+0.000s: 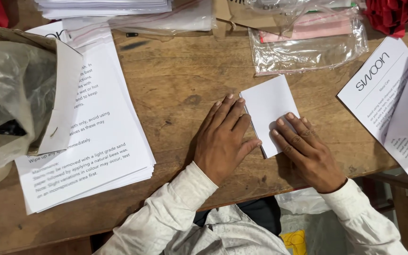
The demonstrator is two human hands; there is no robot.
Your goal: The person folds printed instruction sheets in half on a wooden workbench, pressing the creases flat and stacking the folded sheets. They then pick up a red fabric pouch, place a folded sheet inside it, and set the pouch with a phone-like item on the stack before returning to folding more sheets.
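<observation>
A folded white sheet of paper point(270, 106) lies on the wooden table point(180, 80), near its front edge. My left hand point(223, 139) lies flat on the table beside the paper's left edge, fingers together and touching that edge. My right hand point(303, 146) presses down on the lower right part of the folded paper with its fingers spread. Neither hand grips anything.
A stack of printed white sheets point(95, 137) lies at the left, partly under an open cardboard box with plastic wrap point(15, 89). Clear plastic bags point(308, 42) lie at the back. More printed sheets point(393, 99) lie at the right edge. Red cloth point(397, 14) is in the far right corner.
</observation>
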